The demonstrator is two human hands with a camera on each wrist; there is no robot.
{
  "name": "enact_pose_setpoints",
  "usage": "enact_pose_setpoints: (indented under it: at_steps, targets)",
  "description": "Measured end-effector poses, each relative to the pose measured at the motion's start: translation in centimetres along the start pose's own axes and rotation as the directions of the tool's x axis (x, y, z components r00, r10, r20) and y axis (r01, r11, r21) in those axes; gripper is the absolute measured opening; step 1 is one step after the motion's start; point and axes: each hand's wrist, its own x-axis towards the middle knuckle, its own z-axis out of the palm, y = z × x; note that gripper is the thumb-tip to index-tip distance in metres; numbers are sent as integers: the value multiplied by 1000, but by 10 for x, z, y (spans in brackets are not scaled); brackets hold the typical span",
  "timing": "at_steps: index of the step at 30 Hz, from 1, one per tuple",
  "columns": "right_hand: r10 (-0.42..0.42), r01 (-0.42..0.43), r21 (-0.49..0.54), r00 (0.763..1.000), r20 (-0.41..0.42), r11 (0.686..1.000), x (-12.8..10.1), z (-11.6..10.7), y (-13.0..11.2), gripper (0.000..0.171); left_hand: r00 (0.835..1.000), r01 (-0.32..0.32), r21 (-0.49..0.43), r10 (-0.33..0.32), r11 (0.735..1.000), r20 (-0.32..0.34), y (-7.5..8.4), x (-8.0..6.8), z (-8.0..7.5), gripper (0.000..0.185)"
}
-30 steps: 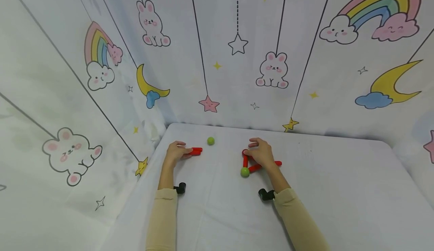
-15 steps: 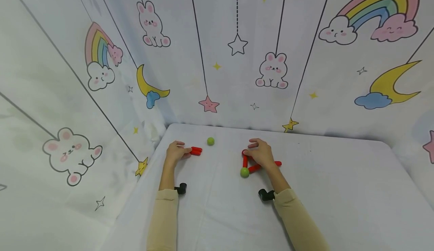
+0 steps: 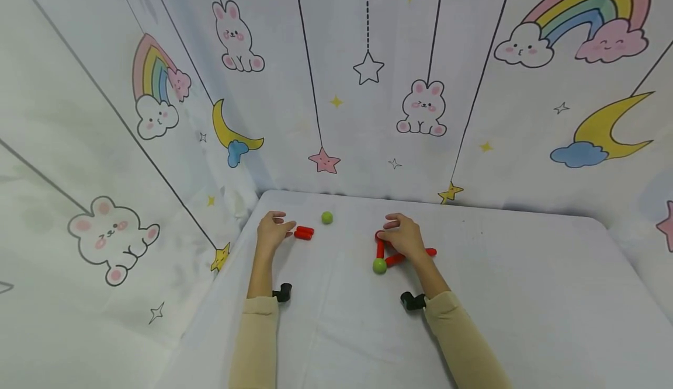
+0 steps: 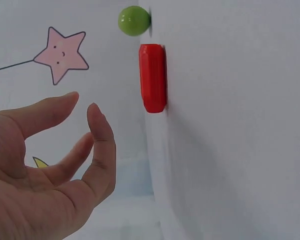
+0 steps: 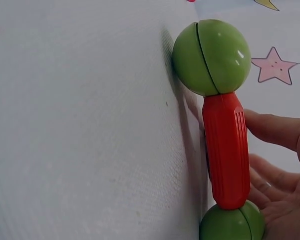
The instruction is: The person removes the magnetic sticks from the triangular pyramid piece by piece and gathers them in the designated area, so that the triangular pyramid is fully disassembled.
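Observation:
Two red magnetic rods (image 3: 304, 233) lie side by side on the white table. My left hand (image 3: 272, 231) hovers just left of them, thumb and fingers apart and holding nothing; the left wrist view shows the gap between hand (image 4: 65, 165) and rods (image 4: 153, 78). Farther back sits a loose green ball (image 3: 327, 218). My right hand (image 3: 406, 240) pinches a red rod (image 3: 380, 249) at the far corner of a joined frame of red rods. A green ball (image 3: 380, 266) forms its near corner. In the right wrist view, a ribbed rod (image 5: 227, 155) joins two green balls; the pinched spot is partly hidden.
The white-covered table (image 3: 526, 295) ends at a fabric backdrop (image 3: 294, 85) printed with rabbits, stars and rainbows, which also stands along the left side. Black wrist cameras (image 3: 413, 301) sit near both sleeve cuffs.
My left hand has let go of the two red rods and drawn slightly away to the left, its thumb and fingers spreading. The right hand and the joined frame stay in place.

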Motion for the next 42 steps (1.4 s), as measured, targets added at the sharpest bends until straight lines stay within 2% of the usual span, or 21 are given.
enact_pose_setpoints:
  at_steps: [7, 15, 20, 31, 42]
  targets:
    - [-66, 66, -10, 998, 10, 998, 0, 1, 1, 57, 999, -34, -7, 34, 999, 35, 20, -10, 10, 50]
    - [-100, 100, 1, 993, 64, 995, -4, 6, -4, 58, 993, -65, 3, 65, 998, 97, 30, -13, 32, 50]
    - [-130, 131, 2, 986, 103, 991, -6, 9, -9, 59, 989, -62, -54, 69, 997, 129, 32, -14, 45, 47]
    - [-190, 196, -5, 959, 210, 981, -10, 11, -14, 61, 980, -83, -104, 100, 991, 170, 35, -17, 72, 46]
    - [-201, 217, -61, 960, 193, 974, -12, 7, -18, 62, 964, -76, -137, 108, 988, 243, 38, -25, 91, 46]
